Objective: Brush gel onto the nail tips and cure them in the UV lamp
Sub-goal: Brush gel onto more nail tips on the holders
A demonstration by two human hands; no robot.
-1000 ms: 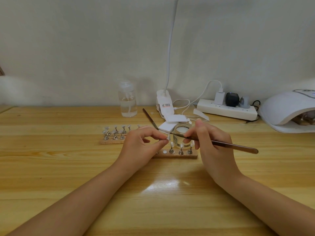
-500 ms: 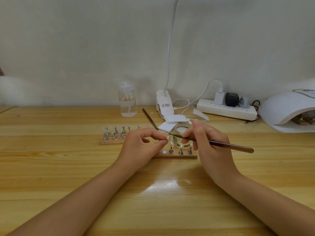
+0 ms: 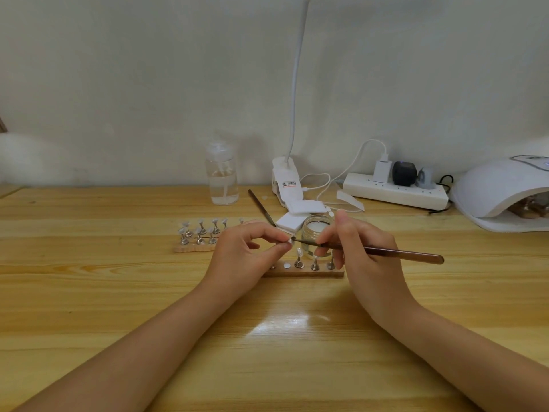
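Left hand point(image 3: 243, 251) pinches a small clear nail tip point(image 3: 287, 239) at its fingertips. Right hand point(image 3: 356, 251) grips the slender brown-handled gel brush point(image 3: 401, 253); its long axis runs leftward, bristles touching the tip between both hands

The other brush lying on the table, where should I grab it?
Pinch the spare brush around the bare far half of its thin handle, coming from above. It lies flat and slanted, its near end tucked by the white pads and the left hand.
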